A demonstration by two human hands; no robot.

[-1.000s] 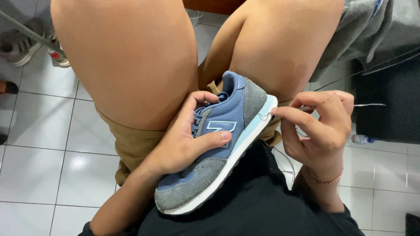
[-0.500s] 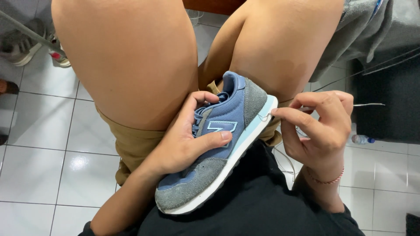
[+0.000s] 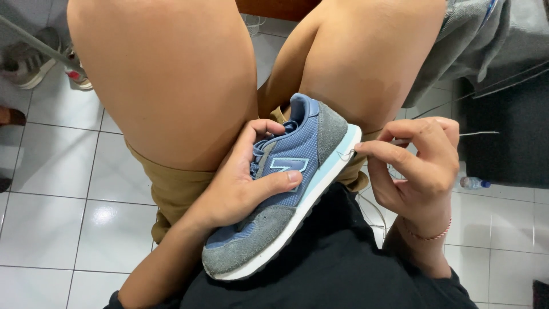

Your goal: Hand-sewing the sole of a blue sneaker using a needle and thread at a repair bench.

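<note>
Left hand point(image 3: 246, 183) clamps shoe point(image 3: 286, 189) on lap; right hand point(image 3: 417, 166) pinches needle point(image 3: 477, 134), thread point(image 3: 345, 154) at heel sole; pull taut, straight.

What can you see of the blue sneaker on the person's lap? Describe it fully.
The blue sneaker has a mesh side, grey suede-like toe and heel patches, a pale blue midsole and a white sole. It lies tilted on its side between the thighs, toe toward the camera. The left hand clasps its laces and side; the right hand pinches thread at its heel.
</note>
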